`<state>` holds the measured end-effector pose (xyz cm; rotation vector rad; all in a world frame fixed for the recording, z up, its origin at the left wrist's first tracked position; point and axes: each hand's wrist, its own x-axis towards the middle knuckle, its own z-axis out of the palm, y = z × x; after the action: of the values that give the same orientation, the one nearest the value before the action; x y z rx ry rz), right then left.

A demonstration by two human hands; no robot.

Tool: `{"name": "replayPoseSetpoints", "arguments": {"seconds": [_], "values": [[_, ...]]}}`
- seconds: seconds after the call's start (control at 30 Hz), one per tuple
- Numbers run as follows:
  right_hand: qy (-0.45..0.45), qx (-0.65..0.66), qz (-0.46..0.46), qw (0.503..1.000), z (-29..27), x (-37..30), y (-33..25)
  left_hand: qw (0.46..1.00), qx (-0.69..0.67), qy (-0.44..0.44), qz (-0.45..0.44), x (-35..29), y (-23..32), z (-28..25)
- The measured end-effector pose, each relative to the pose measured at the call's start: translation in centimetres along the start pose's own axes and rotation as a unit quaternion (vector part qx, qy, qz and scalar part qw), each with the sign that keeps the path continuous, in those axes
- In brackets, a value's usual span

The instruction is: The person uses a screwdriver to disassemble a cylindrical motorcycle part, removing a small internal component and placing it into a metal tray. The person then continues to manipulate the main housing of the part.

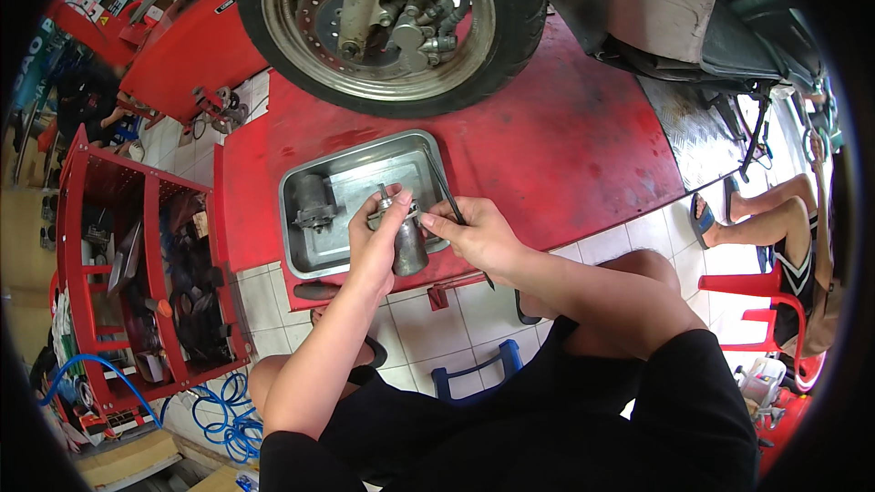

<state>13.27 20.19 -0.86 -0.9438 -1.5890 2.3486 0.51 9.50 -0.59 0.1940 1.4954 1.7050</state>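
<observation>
In my left hand (372, 241) is a small metal starter motor (410, 253), its body pointing down and its thin shaft up. My left fingers and thumb wrap round its upper end, above the front right part of a metal tray (365, 164). My right hand (478, 235) is closed round a slim dark rod-like tool (441, 179), which slants from upper left to lower right. The right fingertips meet the motor's side near its top; exactly what they pinch there is hidden. A second, darker cylindrical motor (312, 199) lies at the tray's left side.
The tray rests on a red platform (583, 146), under a motorbike's front wheel (524, 46). A dark handle (316, 291) lies by the platform's front edge. Left are a red tool cart (91, 305) and coiled blue hose (232, 419). A blue stool (480, 372) stands below; a person's legs (766, 230) show right.
</observation>
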Motion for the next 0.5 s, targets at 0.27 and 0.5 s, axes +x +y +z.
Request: {"name": "replayPoseSetpoints", "arguments": {"seconds": [0.27, 0.5], "values": [[0.018, 0.038, -0.01, 0.999, 2.1, 0.2, 0.5, 0.999, -0.035, 0.008, -0.026, -0.7, 0.2, -2.0], [0.054, -0.185, -0.033, 0.981, 0.3, 3.4, 0.0, 0.995, -0.065, 0.067, -0.037, -0.5, 2.2, -3.7]]}}
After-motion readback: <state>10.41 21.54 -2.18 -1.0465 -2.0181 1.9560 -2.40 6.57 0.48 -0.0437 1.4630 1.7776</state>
